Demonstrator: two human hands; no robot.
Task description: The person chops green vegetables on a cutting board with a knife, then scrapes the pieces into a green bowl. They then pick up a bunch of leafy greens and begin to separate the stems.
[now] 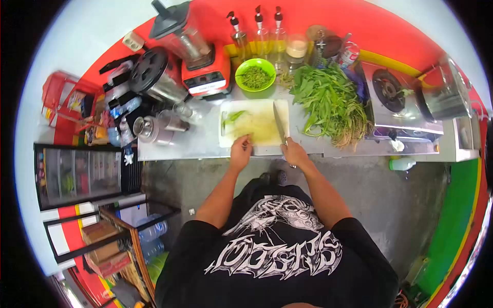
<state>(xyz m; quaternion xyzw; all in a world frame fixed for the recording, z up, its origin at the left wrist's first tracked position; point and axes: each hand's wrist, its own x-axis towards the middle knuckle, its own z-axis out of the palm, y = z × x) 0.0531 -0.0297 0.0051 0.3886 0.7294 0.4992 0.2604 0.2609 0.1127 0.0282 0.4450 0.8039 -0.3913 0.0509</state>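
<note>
My right hand (294, 152) is wrapped round the handle of a kitchen knife (279, 121). Its blade points away from me over the right side of a white cutting board (224, 139). My left hand (241, 150) is at the board's near edge with the fingers drawn together; whether anything is pinched in them is too small to make out. A few green leaves (234, 116) lie on the board's left part, and its surface is stained yellow-green. Beyond the board stands a lime-green bowl (257, 94) holding chopped greens (255, 78).
A heap of leafy greens with roots (328, 100) lies right of the board, beside a gas stove (387, 92) with a metal pot (447, 97). A red blender (206, 77), metal shakers (154, 128) and pump bottles (259, 33) stand behind and left. The counter's front edge (195, 156) is near me.
</note>
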